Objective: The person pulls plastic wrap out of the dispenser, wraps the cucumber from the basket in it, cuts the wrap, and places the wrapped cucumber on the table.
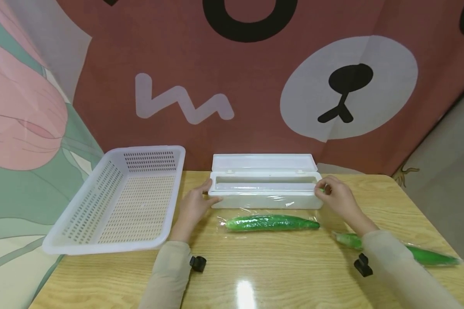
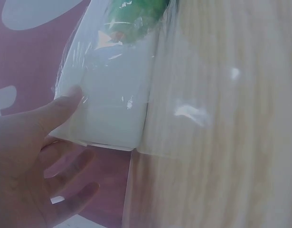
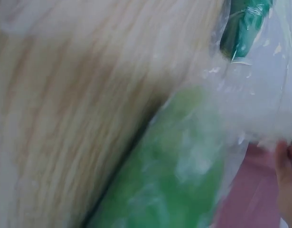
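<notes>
A white cling film dispenser (image 1: 255, 202) stands on the table with its lid (image 1: 264, 162) raised at the back. My left hand (image 1: 193, 205) holds its left end, thumb on the front and fingers behind. At the right end, the thumb and fingertips of my right hand (image 1: 337, 198) pinch a small green slider (image 1: 322, 190), mostly covered by the fingers. Clear film (image 2: 103, 85) drapes down the dispenser's front. Just before the dispenser, a green cucumber (image 1: 272, 223) lies lengthwise on film. Another cucumber (image 1: 431, 256), wrapped in film, lies partly under my right forearm.
A white slotted plastic basket (image 1: 170, 206) stands on the left of the wooden table (image 1: 286, 270). Behind the table hangs a brown cloth (image 1: 255, 86) with a printed bear. The table's right edge runs just beyond the wrapped cucumber.
</notes>
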`<control>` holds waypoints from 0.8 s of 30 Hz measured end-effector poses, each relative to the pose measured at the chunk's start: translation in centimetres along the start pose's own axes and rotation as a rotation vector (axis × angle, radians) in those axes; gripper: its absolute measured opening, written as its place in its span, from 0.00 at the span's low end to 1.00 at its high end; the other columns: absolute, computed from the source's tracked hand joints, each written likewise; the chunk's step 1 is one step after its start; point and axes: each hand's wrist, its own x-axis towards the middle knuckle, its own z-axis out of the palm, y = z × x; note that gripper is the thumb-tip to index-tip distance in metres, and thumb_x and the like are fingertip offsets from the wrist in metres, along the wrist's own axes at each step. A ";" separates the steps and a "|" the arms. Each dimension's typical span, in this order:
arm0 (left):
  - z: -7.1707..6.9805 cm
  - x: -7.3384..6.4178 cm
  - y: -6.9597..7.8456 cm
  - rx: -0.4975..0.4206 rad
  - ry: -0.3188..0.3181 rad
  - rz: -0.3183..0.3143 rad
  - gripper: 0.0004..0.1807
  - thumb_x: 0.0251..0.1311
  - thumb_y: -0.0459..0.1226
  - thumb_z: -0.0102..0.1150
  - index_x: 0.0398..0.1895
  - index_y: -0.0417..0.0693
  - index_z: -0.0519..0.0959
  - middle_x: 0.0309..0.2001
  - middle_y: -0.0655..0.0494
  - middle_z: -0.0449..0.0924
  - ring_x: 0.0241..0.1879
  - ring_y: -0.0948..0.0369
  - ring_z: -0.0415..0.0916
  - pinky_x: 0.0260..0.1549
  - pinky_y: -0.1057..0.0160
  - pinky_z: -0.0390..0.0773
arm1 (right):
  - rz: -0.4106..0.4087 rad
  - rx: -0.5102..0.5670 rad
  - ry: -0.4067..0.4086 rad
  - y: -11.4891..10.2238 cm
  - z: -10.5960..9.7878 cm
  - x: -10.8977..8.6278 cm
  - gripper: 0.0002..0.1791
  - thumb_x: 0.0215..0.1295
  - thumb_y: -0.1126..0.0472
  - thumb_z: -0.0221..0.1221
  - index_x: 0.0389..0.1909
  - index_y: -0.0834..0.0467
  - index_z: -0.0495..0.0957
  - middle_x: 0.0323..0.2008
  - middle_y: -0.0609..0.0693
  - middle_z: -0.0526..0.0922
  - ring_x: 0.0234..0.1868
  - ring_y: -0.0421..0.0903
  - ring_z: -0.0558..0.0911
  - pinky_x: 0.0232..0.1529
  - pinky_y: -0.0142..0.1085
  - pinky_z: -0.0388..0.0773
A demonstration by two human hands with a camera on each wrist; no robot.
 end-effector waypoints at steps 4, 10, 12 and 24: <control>0.1 0.0 -0.1 -0.017 0.005 0.019 0.40 0.55 0.50 0.71 0.70 0.51 0.68 0.70 0.57 0.66 0.68 0.47 0.64 0.47 0.51 0.78 | 0.024 0.005 0.021 0.3 -0.1 -0.3 0.05 0.60 0.74 0.62 0.33 0.63 0.78 0.27 0.50 0.73 0.27 0.43 0.68 0.26 0.31 0.66; 0.1 0.1 -0.3 -0.028 0.011 0.021 0.40 0.55 0.50 0.71 0.70 0.50 0.68 0.70 0.58 0.65 0.68 0.47 0.64 0.54 0.48 0.75 | 0.004 0.012 0.012 0.4 -0.2 -0.4 0.02 0.64 0.70 0.64 0.36 0.63 0.81 0.30 0.51 0.75 0.28 0.43 0.69 0.26 0.30 0.67; 0.0 0.0 -0.2 -0.033 0.012 0.019 0.40 0.55 0.50 0.71 0.70 0.50 0.68 0.70 0.58 0.65 0.68 0.47 0.63 0.52 0.49 0.76 | -0.008 0.022 0.002 0.5 -0.3 -0.4 0.02 0.66 0.68 0.63 0.37 0.63 0.83 0.32 0.51 0.76 0.28 0.42 0.69 0.26 0.30 0.67; 0.1 -0.1 0.1 -0.037 0.011 0.015 0.40 0.55 0.50 0.72 0.70 0.52 0.69 0.72 0.56 0.64 0.69 0.48 0.62 0.58 0.44 0.71 | -0.098 -0.001 -0.031 0.7 -0.5 -0.5 0.07 0.56 0.70 0.70 0.36 0.62 0.86 0.35 0.50 0.76 0.28 0.41 0.65 0.25 0.30 0.64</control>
